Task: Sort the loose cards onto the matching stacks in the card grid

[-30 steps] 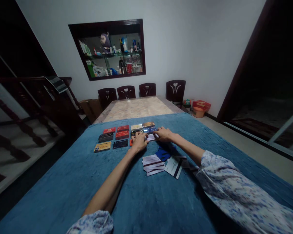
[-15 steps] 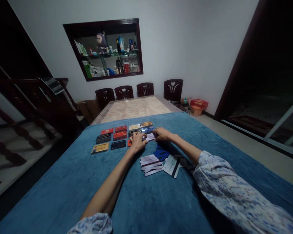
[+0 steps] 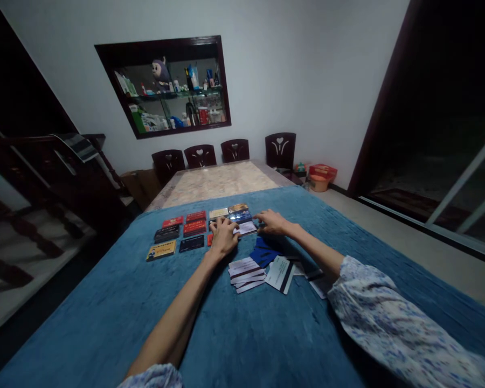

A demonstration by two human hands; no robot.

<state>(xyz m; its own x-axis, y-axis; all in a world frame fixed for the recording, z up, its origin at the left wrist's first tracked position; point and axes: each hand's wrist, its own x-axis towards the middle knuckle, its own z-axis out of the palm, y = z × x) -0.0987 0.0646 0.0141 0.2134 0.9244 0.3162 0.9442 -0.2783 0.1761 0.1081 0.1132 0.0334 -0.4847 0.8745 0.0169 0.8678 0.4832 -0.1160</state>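
Note:
Rows of card stacks lie on the blue cloth, among them a yellow stack [image 3: 160,250], a dark stack [image 3: 192,243] and a red stack [image 3: 194,228]. My left hand [image 3: 224,237] rests with fingers spread over the near right stacks, its fingertips at the left edge of a white card stack [image 3: 247,228]. Just right of that stack is my right hand [image 3: 271,222], fingers apart and holding nothing. Nearer to me lie a loose pile of white cards [image 3: 247,274], blue cards [image 3: 263,252] and a pale card with a dark stripe [image 3: 281,274].
The blue cloth [image 3: 267,339] covers the near part of a stone-topped table [image 3: 222,179]. Chairs [image 3: 280,150] stand at its far end. A wall shelf [image 3: 164,94] holds a plush toy and bottles. Baskets [image 3: 319,182] sit on the floor at right.
My right hand has drawn slightly away from the white stack, with its fingers opening. My left hand stays beside the stack. The whole view has shifted a little.

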